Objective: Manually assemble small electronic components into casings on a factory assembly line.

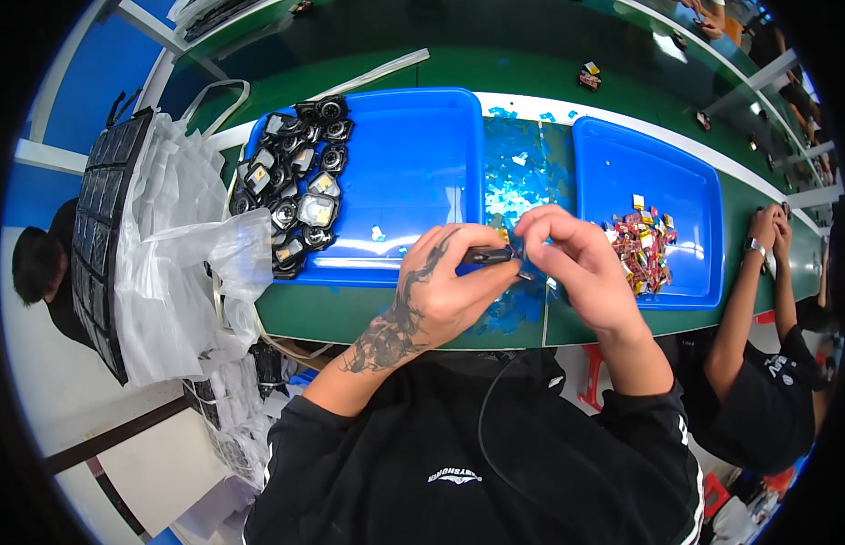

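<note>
The left hand point(440, 286) is gripping a thin black tool point(488, 256), its fingers curled tight around the handle, with the tip pointing right toward the other hand. The right hand point(577, 263) is pinching a tiny part point(518, 247) between thumb and forefinger; the fingers are closed on it, but the part is too small to make out. Both hands are meeting just above the counter point(350, 313), over a patch of blue scraps point(522, 173) lying between two trays. The left tray point(413, 163) is holding a heap of small black modules point(295, 177) at its left end. The right tray point(658, 173) is holding a pile of little red and yellow pieces point(645, 245), just beside the right hand. A clear bag point(182, 263) is lying at the counter's left end. Another person's arm point(745, 300) is resting at the right.
</note>
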Demonstrator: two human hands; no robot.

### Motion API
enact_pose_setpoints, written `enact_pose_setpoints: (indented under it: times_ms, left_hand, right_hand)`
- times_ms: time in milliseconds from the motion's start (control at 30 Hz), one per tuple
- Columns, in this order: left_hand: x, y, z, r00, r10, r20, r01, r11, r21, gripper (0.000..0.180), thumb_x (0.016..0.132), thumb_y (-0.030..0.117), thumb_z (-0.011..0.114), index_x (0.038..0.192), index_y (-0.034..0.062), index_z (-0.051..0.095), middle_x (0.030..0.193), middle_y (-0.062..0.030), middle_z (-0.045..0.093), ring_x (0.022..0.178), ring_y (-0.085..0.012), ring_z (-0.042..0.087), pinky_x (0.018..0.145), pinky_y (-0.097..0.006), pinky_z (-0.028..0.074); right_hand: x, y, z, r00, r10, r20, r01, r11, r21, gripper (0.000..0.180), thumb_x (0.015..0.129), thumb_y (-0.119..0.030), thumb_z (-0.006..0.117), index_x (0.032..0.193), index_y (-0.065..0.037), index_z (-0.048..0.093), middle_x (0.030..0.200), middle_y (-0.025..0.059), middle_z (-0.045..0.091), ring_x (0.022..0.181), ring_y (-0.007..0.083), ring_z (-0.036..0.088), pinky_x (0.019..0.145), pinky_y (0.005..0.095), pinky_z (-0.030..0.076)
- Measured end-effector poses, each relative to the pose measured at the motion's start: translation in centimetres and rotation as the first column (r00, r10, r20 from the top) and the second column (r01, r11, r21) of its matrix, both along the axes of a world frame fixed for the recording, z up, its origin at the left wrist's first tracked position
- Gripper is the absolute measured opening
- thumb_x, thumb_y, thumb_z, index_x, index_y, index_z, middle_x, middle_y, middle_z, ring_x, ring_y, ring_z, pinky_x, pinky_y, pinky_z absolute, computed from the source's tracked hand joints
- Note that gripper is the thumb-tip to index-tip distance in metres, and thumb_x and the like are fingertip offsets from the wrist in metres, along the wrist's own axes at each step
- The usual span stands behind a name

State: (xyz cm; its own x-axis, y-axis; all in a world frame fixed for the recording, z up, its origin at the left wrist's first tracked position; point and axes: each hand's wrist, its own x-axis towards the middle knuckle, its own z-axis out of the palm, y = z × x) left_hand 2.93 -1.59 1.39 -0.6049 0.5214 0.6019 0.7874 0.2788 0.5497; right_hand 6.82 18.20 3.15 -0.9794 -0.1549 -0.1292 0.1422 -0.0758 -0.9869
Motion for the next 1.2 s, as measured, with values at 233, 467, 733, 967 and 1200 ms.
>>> enact_pose_setpoints:
  times_ms: [233,467,733,967,1200]
  left_hand:
    - [1.8,0.7,-0.5,0.899,0.038,0.436,-0.128,0.976,0.178,0.014,0.077,0.001,0.077,0.090,0.0031,0.074,0.095,-0.0088,0.060,0.077,-0.0153,0.063,0.067,-0.024,0.050]
    - [2.2,1.6,-1.0,0.713,-0.035,0.700,-0.162,0.963,0.214,0.009,0.080,0.002,0.076,0.088,-0.0001,0.072,0.097,-0.0059,0.059,0.073,-0.0089,0.057,0.063,-0.023,0.047]
    - [1.7,1.5,-1.0,0.390,-0.489,0.780,-0.232,0.768,0.597,0.053,0.098,-0.002,0.044,0.149,0.0004,0.030,0.131,-0.0150,0.054,0.114,-0.0175,0.057,0.101,-0.032,0.044]
    - [2.5,1.7,-0.9,0.366,-0.537,0.760,-0.164,0.766,0.621,0.054,0.098,-0.007,0.039,0.150,-0.0004,0.026,0.140,-0.0128,0.045,0.130,-0.0163,0.045,0.109,-0.030,0.035]
    - [2.2,1.4,-1.0,0.384,-0.538,0.750,-0.083,0.789,0.608,0.051,0.098,-0.006,0.040,0.147,-0.0041,0.029,0.144,-0.0190,0.045,0.134,-0.0241,0.044,0.113,-0.037,0.033]
  right_hand:
    - [-0.5,-0.7,-0.7,0.837,-0.036,-0.547,0.461,0.584,0.668,0.017,0.086,0.003,0.064,0.103,0.000,0.064,0.094,0.0136,0.060,0.080,0.0158,0.061,0.065,0.0306,0.048]
    - [1.7,-2.1,-0.2,0.857,-0.193,-0.478,0.378,0.865,0.329,0.009,0.082,0.005,0.069,0.089,0.000,0.067,0.093,0.0097,0.062,0.076,0.0151,0.062,0.066,0.0260,0.050]
    - [2.0,-2.4,-0.3,0.881,-0.297,-0.369,0.409,0.870,0.276,0.015,0.084,0.008,0.065,0.098,0.001,0.067,0.085,0.0079,0.063,0.068,0.0114,0.058,0.063,0.0246,0.047]
    - [1.1,-3.9,0.4,0.859,-0.209,-0.467,0.450,0.743,0.496,0.015,0.079,0.005,0.071,0.092,-0.002,0.068,0.081,0.0082,0.065,0.055,0.0154,0.051,0.052,0.0288,0.042]
    - [1.1,-3.8,0.8,0.864,-0.186,-0.467,0.444,0.720,0.534,0.012,0.077,0.003,0.073,0.085,-0.003,0.067,0.073,0.0066,0.065,0.053,0.0164,0.050,0.051,0.0300,0.041]
